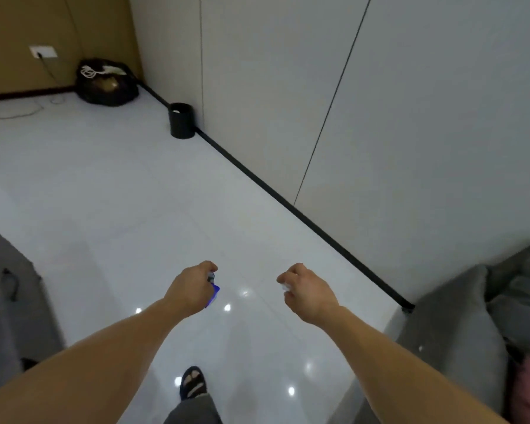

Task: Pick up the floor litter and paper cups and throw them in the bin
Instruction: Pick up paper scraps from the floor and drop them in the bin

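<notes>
Gripping one blue wrapper [214,291], the left hand [193,289] extends forward, well short of one black bin [181,122]. The right hand [307,293] pinches one white scrap [285,288]

Blue-and-white wrapper [214,291]: crumpled, gripped in the left hand [193,286], poked out at its inner side. White scrap [286,288]: small, blurred, pinched in the right hand [308,293]. Black round bin [181,120]: stood upright on the floor [129,191], well apart, against the wall [257,87], held something white.
</notes>
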Tool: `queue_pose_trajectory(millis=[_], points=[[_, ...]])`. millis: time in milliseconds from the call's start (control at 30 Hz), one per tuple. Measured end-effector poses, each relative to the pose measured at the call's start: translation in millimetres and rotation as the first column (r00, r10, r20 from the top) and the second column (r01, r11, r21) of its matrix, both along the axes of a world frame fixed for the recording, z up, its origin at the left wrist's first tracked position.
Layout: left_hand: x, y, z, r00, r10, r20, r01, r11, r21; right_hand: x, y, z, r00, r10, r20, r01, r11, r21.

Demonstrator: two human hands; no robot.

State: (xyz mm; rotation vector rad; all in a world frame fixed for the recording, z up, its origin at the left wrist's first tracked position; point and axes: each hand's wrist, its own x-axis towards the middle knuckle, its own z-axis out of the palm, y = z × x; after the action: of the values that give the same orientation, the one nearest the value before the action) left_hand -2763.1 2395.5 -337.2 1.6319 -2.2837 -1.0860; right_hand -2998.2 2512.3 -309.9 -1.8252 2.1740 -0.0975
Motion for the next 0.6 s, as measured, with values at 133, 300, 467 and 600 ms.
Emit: queue_pose_trajectory(millis=[133, 300, 467, 600], points=[[19.7, -85.4, 11.5, 0.996, 0.091, -0.015, -0.090, 0.996, 0.009, 13.3, -102.0, 10.1, 0.997, 0.079, 0.011, -0.079, 0.997, -0.014], [35.9, -182.2, 32.7, 0.992, 0.125, 0.021, -0.124, 0.991, -0.048, 32.3, -214.1, 19.4, 0.992, 0.124, 0.029, -0.123, 0.992, -0.037], [39.5, -272.8, 42.9, 0.988, 0.141, 0.071, -0.135, 0.987, -0.083, 40.3, -318.5, 17.8, 0.976, 0.214, 0.025, -0.213, 0.976, -0.056], [33.0, -349.3, 42.4, 0.982, 0.142, 0.123, -0.129, 0.986, -0.105, 40.3, -406.6, 9.2, 0.958, 0.281, 0.056, -0.278, 0.958, -0.068]])
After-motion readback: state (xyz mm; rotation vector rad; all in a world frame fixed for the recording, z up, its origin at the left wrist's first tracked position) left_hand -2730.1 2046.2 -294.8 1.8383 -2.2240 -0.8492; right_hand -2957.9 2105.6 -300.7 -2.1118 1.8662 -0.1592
